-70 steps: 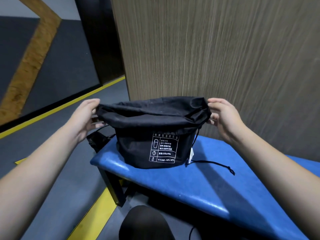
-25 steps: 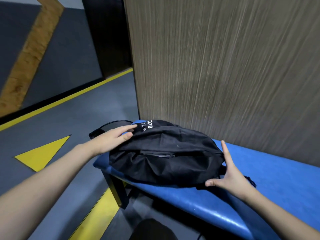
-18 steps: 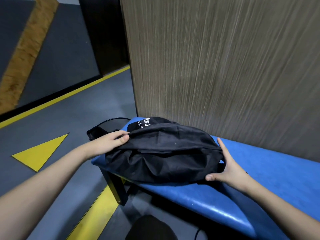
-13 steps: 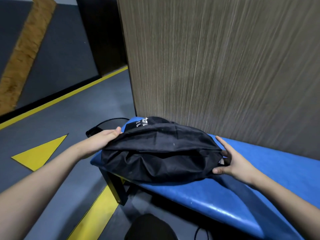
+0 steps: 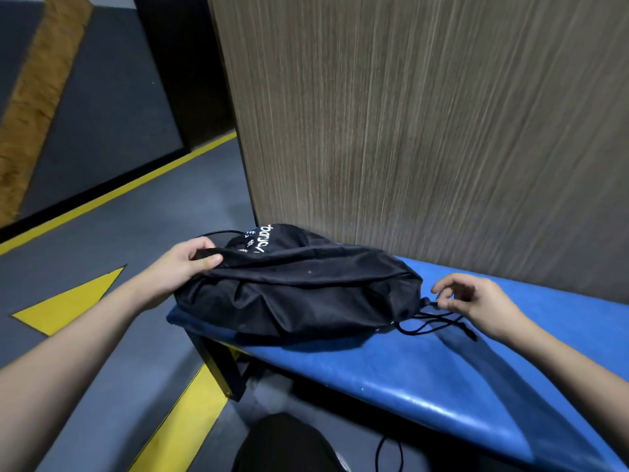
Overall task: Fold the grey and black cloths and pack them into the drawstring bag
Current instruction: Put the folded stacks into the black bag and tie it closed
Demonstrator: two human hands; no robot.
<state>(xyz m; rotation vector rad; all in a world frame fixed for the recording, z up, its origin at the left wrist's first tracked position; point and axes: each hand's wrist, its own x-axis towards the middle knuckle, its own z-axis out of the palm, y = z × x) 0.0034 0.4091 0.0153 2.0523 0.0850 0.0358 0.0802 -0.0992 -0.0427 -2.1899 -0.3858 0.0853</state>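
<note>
The black drawstring bag (image 5: 299, 301) lies bulging on its side at the left end of the blue bench (image 5: 408, 373), white print facing up at its far end. My left hand (image 5: 183, 264) grips the bag's fabric edge at its left end. My right hand (image 5: 476, 301) is at the bag's gathered right end, thumb and fingertips pinched on the black drawstring cord (image 5: 425, 327), which loops onto the bench. No grey or black cloth shows outside the bag.
A tall wood-grain panel (image 5: 408, 131) stands right behind the bench. The grey floor to the left carries yellow markings (image 5: 68, 301). A thin black cable (image 5: 218, 233) arcs behind the bag. A dark rounded object (image 5: 286, 444) sits below the bench's front edge.
The bag went from upright to lying on its side. My left hand closed on its left edge, and my right hand left the bag's side and took the cord.
</note>
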